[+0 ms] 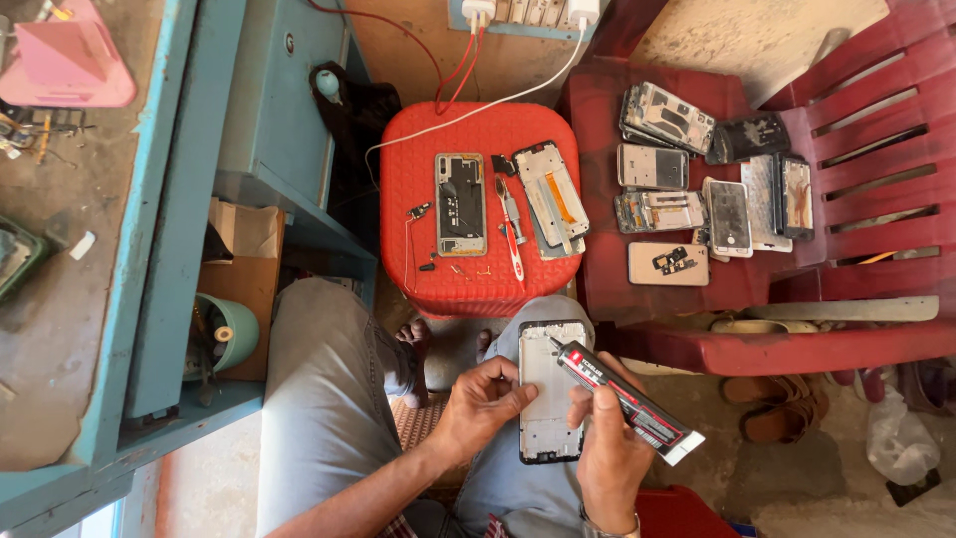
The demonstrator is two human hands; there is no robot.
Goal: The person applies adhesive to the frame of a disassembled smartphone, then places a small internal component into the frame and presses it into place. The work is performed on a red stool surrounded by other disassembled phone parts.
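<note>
A phone frame (pixel 547 391) with a pale inner plate and black rim rests on my right knee. My left hand (pixel 485 402) grips its left edge and steadies it. My right hand (pixel 609 448) holds a black glue tube (pixel 622 399) with a red and white label. The tube's thin nozzle touches the frame near its top right edge.
A red plastic stool (pixel 403 204) ahead carries an opened phone (pixel 461 203), a display frame (pixel 550 191), a red-handled tool (pixel 512 244) and small parts. A red chair (pixel 876 120) on the right holds several dismantled phones. A blue workbench (pixel 169 219) stands left. White cables (pixel 478 112) run from a wall socket.
</note>
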